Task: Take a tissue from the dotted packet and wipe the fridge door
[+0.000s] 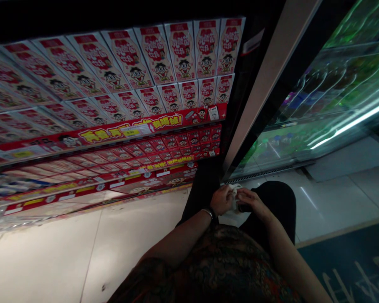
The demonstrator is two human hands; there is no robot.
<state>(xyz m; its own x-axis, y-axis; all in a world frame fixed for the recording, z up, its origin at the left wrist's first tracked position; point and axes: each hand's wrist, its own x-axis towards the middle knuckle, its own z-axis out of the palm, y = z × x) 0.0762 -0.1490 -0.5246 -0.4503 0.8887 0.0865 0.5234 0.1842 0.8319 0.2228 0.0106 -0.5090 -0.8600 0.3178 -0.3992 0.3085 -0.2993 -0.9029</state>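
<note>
My left hand (221, 199) and my right hand (252, 202) meet low in front of my body, above my dark trousers. Both are closed around a small crumpled white thing (235, 190), a cloth or paper; what it is exactly I cannot tell. A dark object seems to sit under my right hand's fingers, too dim to name. A bracelet (207, 212) circles my left wrist. My patterned shirt (221, 265) fills the bottom of the view.
A shelf unit (113, 130) on the left holds rows of red and white drink cartons (183, 50) with a cartoon face. A glass-door cooler (328, 97) stands on the right. Pale floor tiles (82, 252) lie below, a dark mat (350, 265) at bottom right.
</note>
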